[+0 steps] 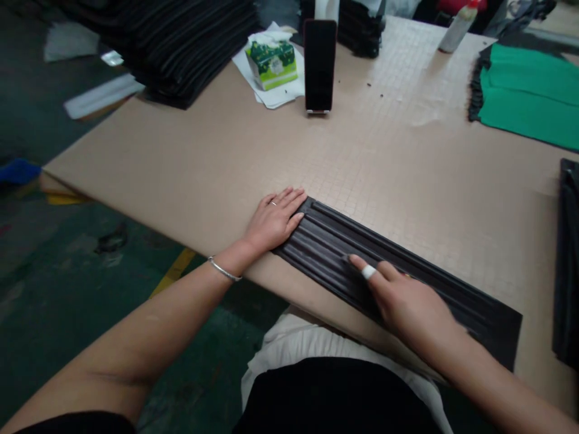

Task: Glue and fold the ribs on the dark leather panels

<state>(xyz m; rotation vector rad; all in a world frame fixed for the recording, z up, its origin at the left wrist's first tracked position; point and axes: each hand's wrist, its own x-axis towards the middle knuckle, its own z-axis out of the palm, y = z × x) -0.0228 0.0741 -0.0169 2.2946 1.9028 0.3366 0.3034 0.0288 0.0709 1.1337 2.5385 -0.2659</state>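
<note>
A long dark leather-like panel point(335, 247) with raised parallel ridges lies along the near edge of the table. My left hand point(275, 220) rests on its far left end, fingers stretched out and lying flat at the panel's corner. Over the panel's middle, my right hand point(402, 295) is closed, with white tape around one finger. A small dark tip shows just ahead of that finger, touching or nearly touching the ridges. What the right hand holds is mostly hidden beneath it.
On the tan table point(190, 163) stand a phone point(319, 66) on a holder, a green tissue box point(274, 63) and a bottle point(459, 27). A tall stack of black pieces point(181, 42) is at back left. Green sheets point(529, 96) and a dark stack point(567, 259) are at right.
</note>
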